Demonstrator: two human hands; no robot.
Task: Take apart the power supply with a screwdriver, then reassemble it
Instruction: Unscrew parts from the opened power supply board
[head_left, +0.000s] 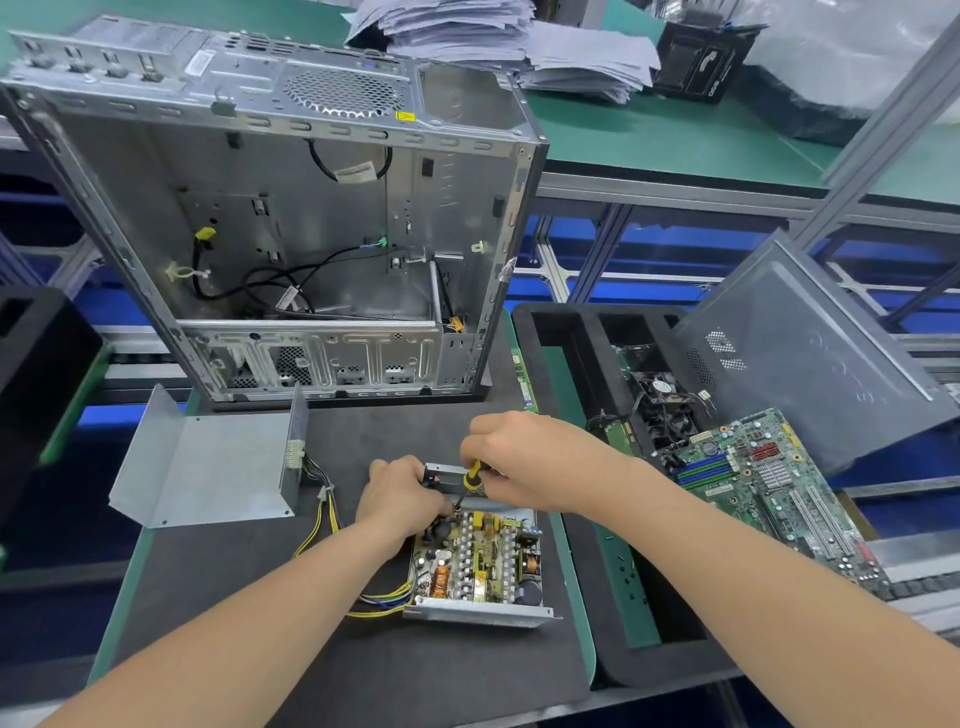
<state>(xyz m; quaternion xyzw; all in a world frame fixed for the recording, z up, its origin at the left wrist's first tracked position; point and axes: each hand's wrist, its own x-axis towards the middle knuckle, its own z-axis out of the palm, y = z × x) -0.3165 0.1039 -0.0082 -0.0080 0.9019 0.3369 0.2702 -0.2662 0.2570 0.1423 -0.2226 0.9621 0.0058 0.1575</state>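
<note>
The opened power supply (480, 566) lies on the black mat, its circuit board with coils and capacitors exposed. Its bent metal cover (208, 467) sits apart to the left, still linked by yellow and black wires (324, 512). My right hand (524, 460) grips a yellow-and-black screwdriver (470, 483), whose tip points down at the board's far left corner. My left hand (400, 499) rests curled on that same corner of the power supply, beside the tip. What its fingers hold is hidden.
An empty computer case (280, 223) stands open behind the mat. To the right, a black foam tray (571, 332) holds a fan, a motherboard (769, 483) and a grey side panel (810, 353). Paper stacks (498, 41) lie on the far green bench.
</note>
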